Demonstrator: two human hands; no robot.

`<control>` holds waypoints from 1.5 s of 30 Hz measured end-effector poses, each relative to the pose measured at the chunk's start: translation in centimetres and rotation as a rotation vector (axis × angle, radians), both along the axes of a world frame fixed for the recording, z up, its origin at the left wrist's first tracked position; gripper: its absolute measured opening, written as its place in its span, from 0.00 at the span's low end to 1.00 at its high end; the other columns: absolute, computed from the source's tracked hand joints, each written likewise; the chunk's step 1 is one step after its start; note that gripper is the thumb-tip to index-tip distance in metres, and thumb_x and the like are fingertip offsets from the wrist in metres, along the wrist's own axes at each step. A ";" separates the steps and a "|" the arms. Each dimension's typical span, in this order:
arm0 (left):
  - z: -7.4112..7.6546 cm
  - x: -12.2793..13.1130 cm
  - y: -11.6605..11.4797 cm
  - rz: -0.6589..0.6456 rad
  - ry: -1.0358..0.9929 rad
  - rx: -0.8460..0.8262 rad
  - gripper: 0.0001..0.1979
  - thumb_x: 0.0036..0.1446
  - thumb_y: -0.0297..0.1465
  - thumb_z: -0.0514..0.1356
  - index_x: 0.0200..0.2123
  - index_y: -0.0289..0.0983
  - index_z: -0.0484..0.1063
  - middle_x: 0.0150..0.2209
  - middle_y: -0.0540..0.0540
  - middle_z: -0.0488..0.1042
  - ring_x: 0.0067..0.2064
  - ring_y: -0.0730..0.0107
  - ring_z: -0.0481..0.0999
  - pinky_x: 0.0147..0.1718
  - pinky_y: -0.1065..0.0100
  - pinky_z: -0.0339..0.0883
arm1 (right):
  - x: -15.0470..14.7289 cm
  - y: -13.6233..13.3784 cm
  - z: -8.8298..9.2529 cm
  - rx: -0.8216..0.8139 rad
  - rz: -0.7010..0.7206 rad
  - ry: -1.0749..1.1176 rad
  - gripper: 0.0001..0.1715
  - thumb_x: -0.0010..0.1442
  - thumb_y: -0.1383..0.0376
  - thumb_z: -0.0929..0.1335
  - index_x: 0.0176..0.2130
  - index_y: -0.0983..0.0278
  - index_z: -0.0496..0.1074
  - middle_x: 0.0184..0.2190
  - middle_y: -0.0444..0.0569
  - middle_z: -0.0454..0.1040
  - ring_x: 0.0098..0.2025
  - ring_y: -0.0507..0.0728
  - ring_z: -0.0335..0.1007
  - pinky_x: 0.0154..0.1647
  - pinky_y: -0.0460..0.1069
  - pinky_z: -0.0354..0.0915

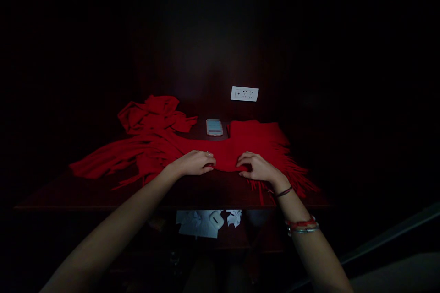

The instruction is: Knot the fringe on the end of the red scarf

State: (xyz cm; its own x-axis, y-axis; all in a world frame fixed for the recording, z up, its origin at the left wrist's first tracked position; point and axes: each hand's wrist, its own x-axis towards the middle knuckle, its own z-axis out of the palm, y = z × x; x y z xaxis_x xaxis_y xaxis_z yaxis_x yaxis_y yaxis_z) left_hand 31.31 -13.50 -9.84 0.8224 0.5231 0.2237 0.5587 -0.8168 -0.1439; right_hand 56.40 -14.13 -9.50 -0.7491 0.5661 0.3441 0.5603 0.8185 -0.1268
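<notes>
A red fringed scarf (254, 142) lies spread across a dark wooden table (206, 192). More red cloth (154, 116) is bunched at the back left. My left hand (194, 163) and my right hand (256, 167) rest side by side on the scarf's near edge, fingers curled and pinching the fabric. The right wrist wears a dark band and red and silver bangles. Fringe (302, 181) hangs off the scarf's right end, just beyond my right hand.
A phone (214, 127) lies face up on the table behind the scarf. A white socket plate (244, 94) is on the dark wall behind. White papers and a small white object (206, 222) lie on a lower shelf. The room is very dark.
</notes>
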 end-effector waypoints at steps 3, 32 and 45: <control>-0.2 0.9 -0.3 -0.037 -0.036 0.011 0.08 0.55 0.32 0.51 0.38 0.39 0.65 0.38 0.48 0.67 0.39 0.70 0.67 0.35 0.73 0.59 | 0.2 0.0 0.1 -0.058 -0.001 0.023 0.10 0.45 0.67 0.68 0.33 0.64 0.71 0.34 0.48 0.69 0.39 0.53 0.63 0.44 0.49 0.57; -0.1 2.0 -1.0 -0.123 -0.095 -0.106 0.11 0.54 0.32 0.51 0.40 0.39 0.67 0.41 0.47 0.67 0.42 0.70 0.66 0.41 0.72 0.58 | 0.8 0.0 0.6 -0.268 0.073 0.168 0.11 0.49 0.73 0.62 0.27 0.66 0.73 0.32 0.47 0.71 0.35 0.50 0.66 0.40 0.46 0.60; -0.5 2.1 -1.2 0.002 0.062 -0.430 0.25 0.56 0.46 0.41 0.56 0.49 0.44 0.60 0.46 0.40 0.59 0.54 0.36 0.51 0.47 0.37 | 0.7 0.3 0.3 -0.317 0.052 0.221 0.09 0.48 0.73 0.62 0.22 0.68 0.71 0.26 0.47 0.71 0.30 0.50 0.66 0.36 0.45 0.61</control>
State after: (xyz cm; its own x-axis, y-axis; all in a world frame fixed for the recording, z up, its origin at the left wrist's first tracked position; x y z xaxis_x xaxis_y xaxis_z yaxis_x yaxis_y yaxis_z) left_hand 33.44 -14.71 -10.37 0.8264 0.5594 -0.0645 0.5611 -0.8088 0.1762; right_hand 57.13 -13.87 -9.16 -0.7072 0.6333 0.3144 0.4495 0.7460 -0.4915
